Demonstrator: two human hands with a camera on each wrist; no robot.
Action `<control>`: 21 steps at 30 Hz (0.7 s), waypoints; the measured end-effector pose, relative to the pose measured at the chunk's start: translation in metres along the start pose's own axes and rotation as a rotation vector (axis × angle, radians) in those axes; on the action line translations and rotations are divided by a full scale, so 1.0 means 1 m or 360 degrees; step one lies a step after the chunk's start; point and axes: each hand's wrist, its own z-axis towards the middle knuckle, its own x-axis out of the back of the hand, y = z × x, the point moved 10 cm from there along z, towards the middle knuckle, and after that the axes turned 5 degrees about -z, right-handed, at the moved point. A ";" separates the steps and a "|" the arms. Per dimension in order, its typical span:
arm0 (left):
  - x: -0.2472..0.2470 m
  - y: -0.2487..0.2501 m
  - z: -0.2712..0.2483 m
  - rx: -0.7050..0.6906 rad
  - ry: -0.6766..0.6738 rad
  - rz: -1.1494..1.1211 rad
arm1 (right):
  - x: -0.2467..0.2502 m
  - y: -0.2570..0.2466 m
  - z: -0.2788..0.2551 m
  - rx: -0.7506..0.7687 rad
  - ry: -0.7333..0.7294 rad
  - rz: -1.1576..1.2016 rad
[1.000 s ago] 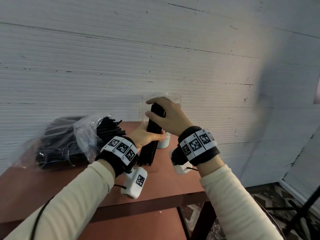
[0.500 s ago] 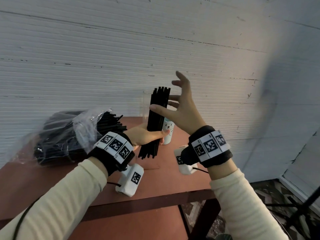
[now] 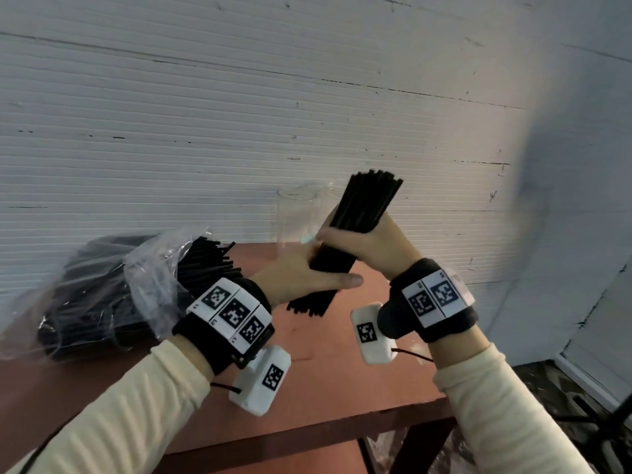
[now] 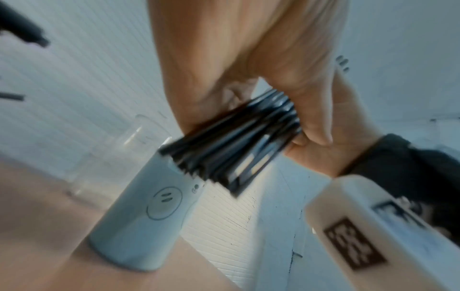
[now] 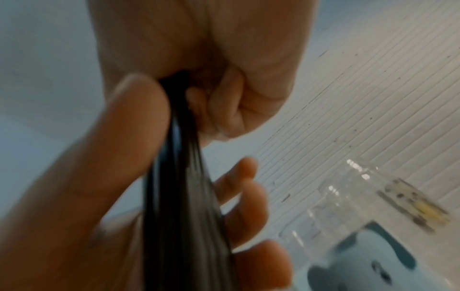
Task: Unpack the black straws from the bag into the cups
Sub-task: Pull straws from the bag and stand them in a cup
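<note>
We hold a bundle of black straws (image 3: 355,230) tilted in the air above the reddish table (image 3: 359,381), its top leaning right. Our right hand (image 3: 369,241) wraps its fingers round the middle of the bundle, and our left hand (image 3: 301,278) grips it lower down, thumb lying across the front. The plastic bag (image 3: 136,278) with the remaining straws lies at the left of the table. Clear glass cups (image 3: 297,213) stand by the wall behind our hands, and a pale cup with a drawn face (image 4: 149,212) stands just beside them.
</note>
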 end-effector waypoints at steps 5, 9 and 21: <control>0.044 0.021 0.010 -0.0210 0.0772 0.0118 | 0.067 0.011 0.020 -0.0087 0.0621 0.0161; 0.048 -0.022 0.038 0.0214 0.0649 0.0306 | 0.083 0.027 0.038 -0.0186 0.0796 0.0099; 0.054 -0.065 0.058 0.0456 0.0532 0.0343 | 0.005 0.110 0.084 -0.0755 0.0085 -0.0437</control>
